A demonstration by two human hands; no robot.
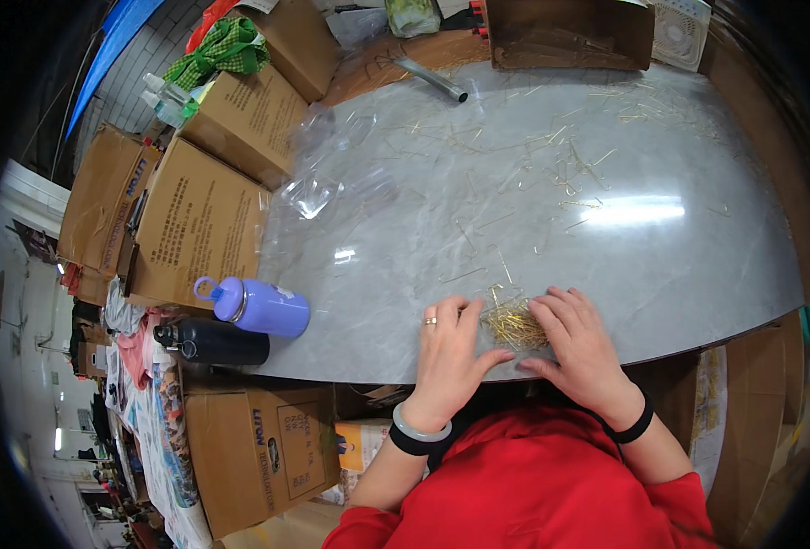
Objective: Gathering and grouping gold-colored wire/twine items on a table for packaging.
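A small heap of thin gold wire hooks (515, 327) lies near the front edge of the grey marbled table, between my two hands. My left hand (451, 352) rests at the heap's left side, thumb stretched toward it and fingers slightly bent. On the right, my right hand (577, 346) lies against the heap, its fingertips at the pile's edge and its thumb spread apart. Both hands look open, cupped around the hooks without a grip on them. More loose wire hooks (570, 174) are scattered over the middle and far parts of the tabletop.
At the left edge stand a purple bottle (275, 307) and a black bottle (222, 342). Cardboard boxes (199, 220) are stacked behind them, beside clear plastic packaging (318, 188). A grey tube (432, 79), an open brown box (570, 35) and a white fan (680, 32) sit at the far side.
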